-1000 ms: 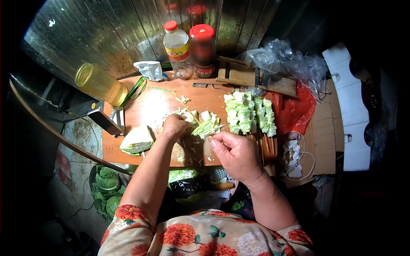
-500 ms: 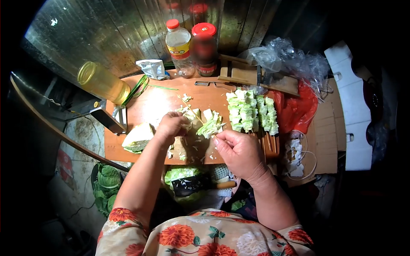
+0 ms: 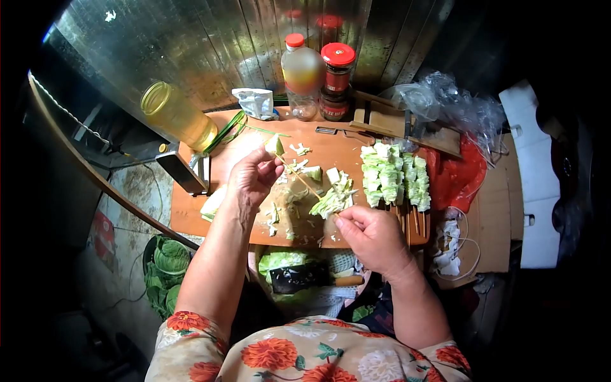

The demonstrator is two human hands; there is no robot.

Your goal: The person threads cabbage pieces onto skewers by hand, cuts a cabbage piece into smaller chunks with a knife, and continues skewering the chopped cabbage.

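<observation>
My right hand (image 3: 372, 237) pinches the lower end of a thin wooden skewer (image 3: 301, 179), which slants up to the left. Folded cabbage pieces (image 3: 333, 196) are bunched on the skewer close to my right fingers. At the skewer's far end, my left hand (image 3: 252, 176) grips a pale green cabbage piece (image 3: 274, 145) with its fingertips. Whether the point has gone into that piece I cannot tell. Loose cabbage bits (image 3: 273, 216) lie on the wooden board (image 3: 210, 135) below. A cut cabbage wedge (image 3: 212, 205) is partly hidden by my left forearm.
Loaded cabbage skewers (image 3: 382, 172) lie at the board's right. Behind stand a clear bottle (image 3: 302, 79), red-lidded jars (image 3: 337, 67) and a yellow-tinted jar (image 3: 181, 118). A phone (image 3: 181, 172) leans at left. Near my lap rests a cleaver (image 3: 299, 278); whole cabbages (image 3: 168, 261) sit lower left.
My left hand has come up from the board with a cabbage piece, to the skewer's far end. My right hand keeps its hold on the skewer. The camera view has shifted slightly.
</observation>
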